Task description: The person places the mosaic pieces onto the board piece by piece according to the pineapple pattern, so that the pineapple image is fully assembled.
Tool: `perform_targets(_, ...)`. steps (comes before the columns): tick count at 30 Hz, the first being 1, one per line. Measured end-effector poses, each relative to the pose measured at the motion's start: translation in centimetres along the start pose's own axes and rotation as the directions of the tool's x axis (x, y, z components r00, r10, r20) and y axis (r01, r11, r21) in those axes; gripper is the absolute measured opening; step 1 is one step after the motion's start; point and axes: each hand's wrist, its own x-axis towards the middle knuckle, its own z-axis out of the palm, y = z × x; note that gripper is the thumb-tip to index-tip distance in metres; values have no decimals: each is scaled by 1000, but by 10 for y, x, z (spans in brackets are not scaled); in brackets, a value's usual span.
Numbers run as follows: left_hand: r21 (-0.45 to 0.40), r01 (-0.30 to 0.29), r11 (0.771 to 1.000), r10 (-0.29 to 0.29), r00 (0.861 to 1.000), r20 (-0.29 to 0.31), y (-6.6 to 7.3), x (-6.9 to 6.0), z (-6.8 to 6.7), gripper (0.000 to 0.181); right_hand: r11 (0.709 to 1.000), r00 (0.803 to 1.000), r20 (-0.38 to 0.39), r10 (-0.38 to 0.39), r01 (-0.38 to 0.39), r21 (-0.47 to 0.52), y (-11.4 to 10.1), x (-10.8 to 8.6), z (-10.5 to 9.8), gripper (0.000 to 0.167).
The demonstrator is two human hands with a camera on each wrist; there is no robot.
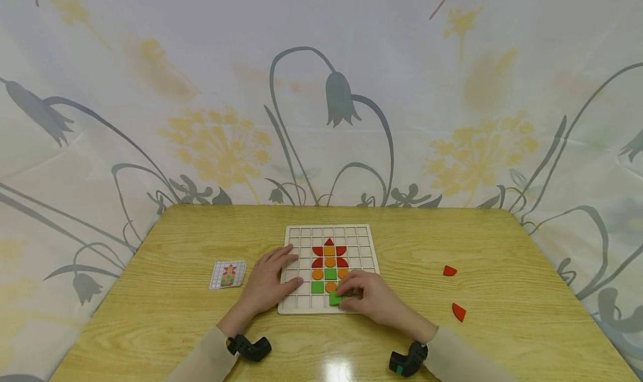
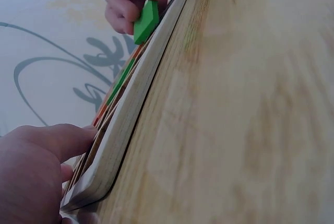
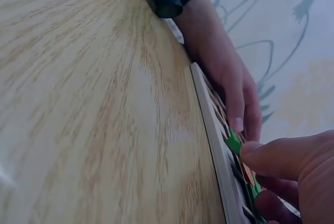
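Observation:
A white gridded pattern board lies on the table with red, orange and green tiles set in its cells. Several orange discs and green squares fill its middle columns, below red curved pieces and a red triangle. Over the lower rows, my right hand pinches a green square tile between thumb and fingers, tilted above the board in the left wrist view. My left hand rests on the board's left edge, fingers spread and relaxed. The right hand hides some cells at the lower right.
A small pattern card with a coloured grid picture lies left of the board. Two loose red quarter-circle pieces lie on the wooden table to the right. A flowered cloth hangs behind the table.

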Motion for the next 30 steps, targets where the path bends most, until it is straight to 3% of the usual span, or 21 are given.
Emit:
perform_targets(21, 14, -2, 1000, 2, 1000, -8, 0, 1, 1, 55, 982, 998, 59, -37, 47, -183, -2, 3, 7, 8)
perform_targets(30, 8, -3, 1000, 3, 1000, -7, 0, 1, 1, 54, 990, 997, 71, -15, 25, -142, -5, 5, 4, 11)
